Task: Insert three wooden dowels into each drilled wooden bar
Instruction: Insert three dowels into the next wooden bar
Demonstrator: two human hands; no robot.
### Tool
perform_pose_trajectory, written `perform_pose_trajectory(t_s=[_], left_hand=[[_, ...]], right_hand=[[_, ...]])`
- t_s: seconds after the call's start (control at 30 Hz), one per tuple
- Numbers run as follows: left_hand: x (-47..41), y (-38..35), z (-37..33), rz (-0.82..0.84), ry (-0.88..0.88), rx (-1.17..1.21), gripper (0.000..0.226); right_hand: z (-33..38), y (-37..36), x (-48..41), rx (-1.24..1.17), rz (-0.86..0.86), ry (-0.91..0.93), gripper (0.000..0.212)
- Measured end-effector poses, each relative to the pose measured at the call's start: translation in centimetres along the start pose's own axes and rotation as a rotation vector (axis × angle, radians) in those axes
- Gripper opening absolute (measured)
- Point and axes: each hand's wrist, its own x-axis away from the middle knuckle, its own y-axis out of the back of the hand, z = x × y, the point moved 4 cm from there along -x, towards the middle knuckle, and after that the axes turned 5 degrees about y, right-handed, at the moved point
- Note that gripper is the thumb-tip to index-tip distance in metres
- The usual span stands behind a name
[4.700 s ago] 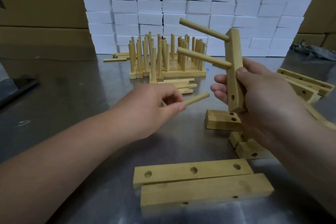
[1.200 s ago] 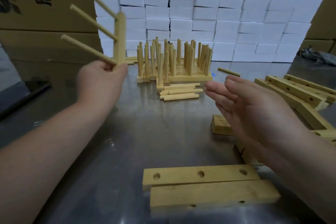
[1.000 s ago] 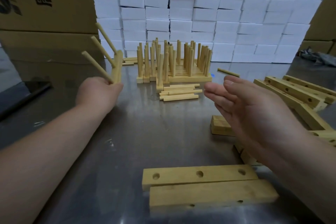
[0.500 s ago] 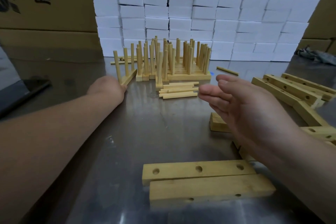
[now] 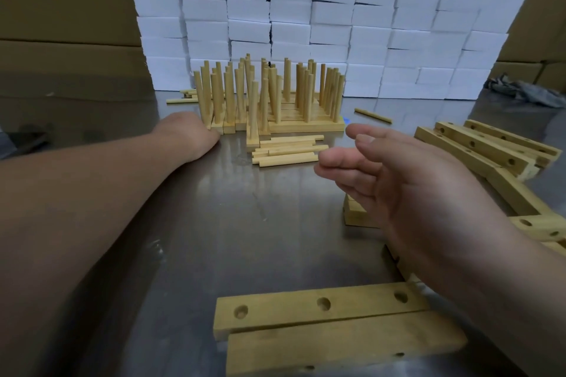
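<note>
Bar (image 5: 215,128) now perhaps against left hand (image 5: 186,135)

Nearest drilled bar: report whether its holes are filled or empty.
Empty. The nearest drilled bar lies flat, all three holes dark and open, nothing standing in them.

Looking like a small factory/warehouse assembly stn: white boxes (image 5: 306,24) are stacking wall-high along the far edge of the steel surface (image 5: 229,223), printed cardboard cartons (image 5: 61,9) are flanking them L & R, & batches of doweled bars (image 5: 306,125) are standing on it.
</note>
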Motion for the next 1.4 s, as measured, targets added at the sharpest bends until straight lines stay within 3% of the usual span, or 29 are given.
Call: perform_pose_trajectory(t_s=[0.3,0.57,0.87,1.03,1.13,1.23,1.4], left_hand=[[-0.6,-0.1,-0.5,-0.040,-0.052,-0.055,0.055],[-0.3,-0.1,-0.7,0.019,-0.070,-0.062,0.060],[-0.4,-0.5,-0.7,0.087,-0.070,-0.109,0.058],[1.8,1.7,-0.9,-0.243,-0.092,0.003,0.039],[4.1,2.7,-1.1,-0.324,-0.147,0.183,0.032],[7.2,2.8,-1.8,-0.225,-0.139,0.408,0.032],[13.4,3.0,-7.0,0.210,-0.317,0.582,0.024]], right_hand=[[0.1,-0.5,0.3,0.166,0.068,0.035,0.009],[0.3,-1.1,0.6,0.156,0.113,0.013,0.014],[0.2,-1.3,0.8,0.333,0.149,0.024,0.014],[0.4,-0.8,0.6,0.477,0.121,0.048,0.014],[0.0,-0.6,0.5,0.693,0.158,0.061,0.011],[-0.2,-0.6,0.6,0.935,0.209,0.129,0.012],[1.2,-0.3,0.3,1.152,0.144,0.245,0.041]])
